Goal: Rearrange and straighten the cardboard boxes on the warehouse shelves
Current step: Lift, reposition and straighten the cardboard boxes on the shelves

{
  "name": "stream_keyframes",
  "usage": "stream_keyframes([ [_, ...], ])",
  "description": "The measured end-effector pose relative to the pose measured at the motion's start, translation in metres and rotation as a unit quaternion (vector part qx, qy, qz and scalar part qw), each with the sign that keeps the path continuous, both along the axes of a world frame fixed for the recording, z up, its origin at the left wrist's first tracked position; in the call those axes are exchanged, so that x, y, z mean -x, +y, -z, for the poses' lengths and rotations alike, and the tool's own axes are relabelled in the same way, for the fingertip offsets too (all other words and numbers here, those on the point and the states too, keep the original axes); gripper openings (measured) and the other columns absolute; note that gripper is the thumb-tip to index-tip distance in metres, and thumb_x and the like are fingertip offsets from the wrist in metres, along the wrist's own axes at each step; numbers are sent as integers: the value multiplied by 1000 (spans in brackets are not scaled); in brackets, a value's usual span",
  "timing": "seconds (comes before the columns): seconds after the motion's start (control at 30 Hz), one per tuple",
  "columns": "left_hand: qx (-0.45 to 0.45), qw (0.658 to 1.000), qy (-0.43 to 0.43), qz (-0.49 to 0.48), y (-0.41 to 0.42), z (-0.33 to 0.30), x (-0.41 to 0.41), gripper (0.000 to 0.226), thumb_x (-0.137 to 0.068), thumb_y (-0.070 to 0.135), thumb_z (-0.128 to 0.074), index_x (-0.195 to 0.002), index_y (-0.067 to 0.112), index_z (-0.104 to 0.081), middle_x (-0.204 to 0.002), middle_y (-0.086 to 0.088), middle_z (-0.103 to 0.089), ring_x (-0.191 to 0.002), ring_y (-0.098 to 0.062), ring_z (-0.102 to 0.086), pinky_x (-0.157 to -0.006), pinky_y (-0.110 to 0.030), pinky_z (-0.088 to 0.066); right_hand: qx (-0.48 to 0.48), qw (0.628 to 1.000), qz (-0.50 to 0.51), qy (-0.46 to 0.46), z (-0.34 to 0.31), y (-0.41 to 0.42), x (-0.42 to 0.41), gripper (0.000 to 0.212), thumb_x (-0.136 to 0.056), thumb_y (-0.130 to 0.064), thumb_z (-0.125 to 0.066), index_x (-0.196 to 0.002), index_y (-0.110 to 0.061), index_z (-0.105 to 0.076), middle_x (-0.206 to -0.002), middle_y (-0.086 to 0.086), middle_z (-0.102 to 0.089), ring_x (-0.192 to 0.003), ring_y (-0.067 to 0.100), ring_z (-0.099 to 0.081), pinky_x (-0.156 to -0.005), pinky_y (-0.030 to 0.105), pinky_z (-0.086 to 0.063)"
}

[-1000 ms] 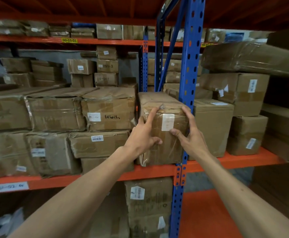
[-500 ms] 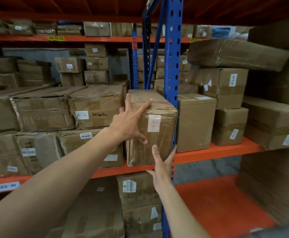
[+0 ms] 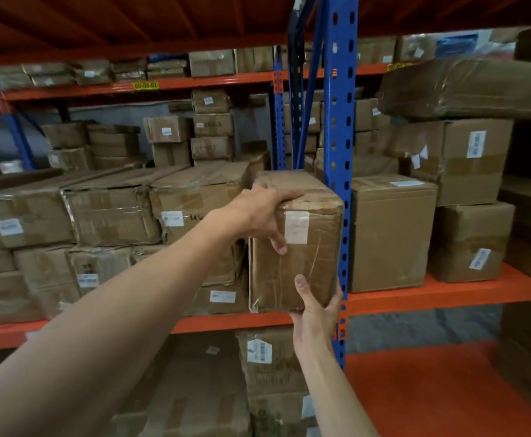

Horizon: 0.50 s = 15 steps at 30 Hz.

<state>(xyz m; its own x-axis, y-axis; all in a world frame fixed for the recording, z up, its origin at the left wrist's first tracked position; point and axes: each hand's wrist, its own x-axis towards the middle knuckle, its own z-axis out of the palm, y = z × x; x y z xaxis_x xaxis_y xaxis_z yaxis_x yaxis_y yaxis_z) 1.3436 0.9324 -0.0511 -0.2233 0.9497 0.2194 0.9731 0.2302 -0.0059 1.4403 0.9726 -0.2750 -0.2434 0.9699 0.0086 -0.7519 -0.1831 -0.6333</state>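
A tall taped cardboard box [image 3: 311, 257] with a white label stands at the front of the orange shelf [image 3: 415, 299], just left of the blue upright post [image 3: 339, 127]. My left hand [image 3: 262, 216] grips its top left corner, fingers over the top edge and thumb down the front face. My right hand [image 3: 316, 305] cups the bottom front edge from below, thumb pressed on the front. Stacked cardboard boxes [image 3: 116, 216] fill the shelf to the left, and a plain upright box [image 3: 390, 231] stands right of the post.
More boxes [image 3: 465, 159] are stacked at the right, with a long wrapped parcel [image 3: 469, 89] on top. A lower shelf holds labelled boxes [image 3: 267, 367] under my hands. Behind, another rack carries small boxes [image 3: 212, 124]. The orange lower deck [image 3: 431, 389] lies at the bottom right.
My left hand slid from the box's side onto its top corner. My right hand dropped from the right face to the bottom edge and now supports it from beneath. The view shifted slightly.
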Motion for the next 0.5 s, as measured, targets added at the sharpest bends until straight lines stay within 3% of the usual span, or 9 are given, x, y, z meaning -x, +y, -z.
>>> stream_keyframes([
  [0.1, -19, 1000, 3, 20, -9, 4, -8, 125, -54, 50, -96, -154, 55, -21, -138, -11, -47, -128, -38, -46, -108, -56, -41, -2, 1000, 16, -3, 2, -7, -8, 85, -51, -32, -101, -118, -62, -57, -129, -10, -67, -123, 20, -61, -99, 70, -48],
  [0.2, -56, 997, -17, 43, -32, -1, -10, 124, -54, 52, -95, -155, 52, -23, -139, -12, -51, -128, -36, -48, -108, -50, -42, -39, 998, 50, -20, -10, -15, -25, 83, -57, -25, -101, -121, -55, -59, -124, -8, -73, -121, 22, -66, -95, 62, -55],
  [0.3, -123, 988, -61, 68, -64, -7, -11, 123, -53, 51, -95, -155, 49, -27, -142, -11, -54, -130, -32, -50, -109, -45, -43, -97, 990, 86, -48, -37, -25, -46, 83, -55, -25, -101, -122, -51, -60, -120, -8, -75, -116, 19, -69, -101, 58, -54],
  [0.5, -258, 938, -203, 108, -129, -9, -2, 119, -52, 49, -96, -153, 49, -33, -139, -7, -55, -127, -27, -53, -108, -44, -46, -238, 957, 127, -111, -100, -53, -83, 89, -47, -31, -102, -126, -42, -63, -127, -3, -72, -113, 12, -70, -95, 50, -59],
])
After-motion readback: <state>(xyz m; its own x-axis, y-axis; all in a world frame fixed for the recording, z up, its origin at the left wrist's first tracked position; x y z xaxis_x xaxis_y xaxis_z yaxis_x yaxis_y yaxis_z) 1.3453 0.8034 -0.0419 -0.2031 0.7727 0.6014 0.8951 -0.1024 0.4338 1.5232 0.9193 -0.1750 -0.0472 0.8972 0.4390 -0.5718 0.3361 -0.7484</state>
